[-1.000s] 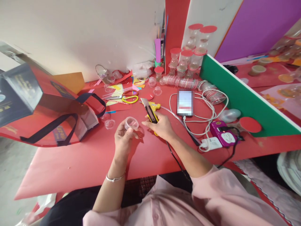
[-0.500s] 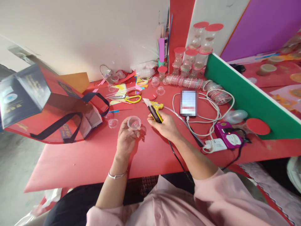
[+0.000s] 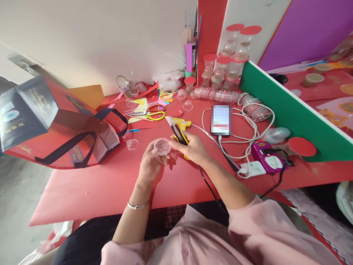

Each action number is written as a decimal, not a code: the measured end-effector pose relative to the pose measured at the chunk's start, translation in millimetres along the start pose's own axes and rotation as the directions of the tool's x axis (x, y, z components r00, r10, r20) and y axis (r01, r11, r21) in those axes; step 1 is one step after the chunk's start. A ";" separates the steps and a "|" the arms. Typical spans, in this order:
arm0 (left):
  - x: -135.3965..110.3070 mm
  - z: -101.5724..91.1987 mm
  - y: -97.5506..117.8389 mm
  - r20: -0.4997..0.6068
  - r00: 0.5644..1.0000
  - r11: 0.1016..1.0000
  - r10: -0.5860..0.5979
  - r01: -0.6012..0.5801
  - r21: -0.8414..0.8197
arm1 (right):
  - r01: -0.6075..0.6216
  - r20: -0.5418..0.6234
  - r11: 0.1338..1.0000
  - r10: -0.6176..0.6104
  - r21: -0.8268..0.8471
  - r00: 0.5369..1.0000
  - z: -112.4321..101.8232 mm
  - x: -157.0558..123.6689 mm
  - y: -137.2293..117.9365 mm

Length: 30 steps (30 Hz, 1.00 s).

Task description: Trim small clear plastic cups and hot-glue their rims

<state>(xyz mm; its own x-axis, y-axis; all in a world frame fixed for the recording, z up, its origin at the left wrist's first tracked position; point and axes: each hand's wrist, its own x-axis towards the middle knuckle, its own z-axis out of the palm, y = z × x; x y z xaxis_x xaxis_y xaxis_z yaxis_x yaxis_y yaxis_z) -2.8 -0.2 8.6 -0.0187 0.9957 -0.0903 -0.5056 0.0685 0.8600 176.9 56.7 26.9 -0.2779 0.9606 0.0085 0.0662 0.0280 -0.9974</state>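
Note:
My left hand (image 3: pixel 151 163) is closed around a small clear plastic cup (image 3: pixel 162 147), whose round rim faces up. In my right hand (image 3: pixel 193 149) is a yellow-and-black utility knife (image 3: pixel 179 134), its wide blade pointing away to the upper left. The right fingertips are at the cup's right edge; whether they press on it I cannot tell. Just beyond the knife lies a yellow glue gun (image 3: pixel 184 123), partly hidden by it. Scissors with red and yellow handles (image 3: pixel 154 115) rest further back. Another clear plastic cup (image 3: pixel 132 144) sits left of my left hand.
A red bag (image 3: pixel 66 136) with dark straps stands at the left. Stacked hourglass-like cups with red lids (image 3: pixel 217 70) stand at the back right. A phone (image 3: pixel 221 119) with white cables and a purple power socket (image 3: pixel 266 158) lie before the green divider (image 3: pixel 292 121).
The cup in my left hand has moved slightly right and toward me. My right hand with the utility knife has come left, bringing its fingertips to the cup's rim.

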 end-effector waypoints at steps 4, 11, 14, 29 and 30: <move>0.7 -1.4 -6.2 0.038 0.999 1.000 -0.003 0.003 0.001 | 0.012 0.032 0.999 -0.011 -0.035 0.999 0.2 -1.8 -0.8; 1.1 -2.3 -8.5 0.029 0.998 0.997 0.062 -0.061 -0.047 | -0.090 0.038 0.994 0.088 0.059 0.995 3.4 -1.0 1.4; 1.8 -3.0 -6.7 0.043 0.999 0.998 0.017 -0.014 -0.066 | -0.128 0.051 0.983 0.122 0.130 0.991 5.0 0.0 2.3; 4.1 -4.6 -2.1 -0.008 1.000 0.995 0.019 -0.020 -0.097 | -0.008 0.029 0.989 0.004 0.149 1.000 3.7 -0.7 4.0; 3.4 -4.0 -2.0 0.004 1.000 0.996 0.013 -0.013 -0.088 | 0.003 0.018 0.991 -0.006 0.134 1.000 2.7 -0.1 4.6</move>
<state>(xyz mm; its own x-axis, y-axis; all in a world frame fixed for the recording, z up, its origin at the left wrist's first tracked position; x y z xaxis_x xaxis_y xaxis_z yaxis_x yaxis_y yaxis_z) -5.3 2.8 4.6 -0.0222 0.9968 -0.0772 -0.5792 0.0501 0.8137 174.6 56.0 22.1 -0.2951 0.9554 0.0131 -0.0642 -0.0062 -0.9979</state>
